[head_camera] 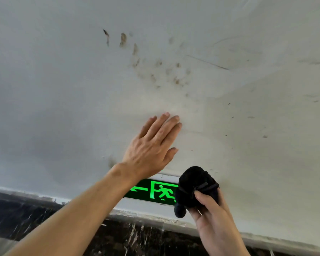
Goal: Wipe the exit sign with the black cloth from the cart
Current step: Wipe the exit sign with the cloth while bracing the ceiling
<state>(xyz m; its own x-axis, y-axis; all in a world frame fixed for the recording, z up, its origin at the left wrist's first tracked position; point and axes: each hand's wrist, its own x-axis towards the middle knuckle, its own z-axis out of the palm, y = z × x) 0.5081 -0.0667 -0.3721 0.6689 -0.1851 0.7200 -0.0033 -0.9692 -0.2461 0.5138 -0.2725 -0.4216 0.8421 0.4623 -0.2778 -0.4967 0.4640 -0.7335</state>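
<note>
The exit sign (155, 191) glows green low on a white wall, showing an arrow and a running figure. My left hand (151, 146) lies flat on the wall just above the sign, fingers spread, and its wrist covers the sign's left end. My right hand (209, 209) grips a bunched black cloth (194, 187) held against the sign's right end, which it hides.
The white wall (63, 89) carries brown smudges (155, 63) and scuff lines above my hands. Below the sign runs a dark marble baseboard (137, 235) with white veins and paint splashes along its top edge.
</note>
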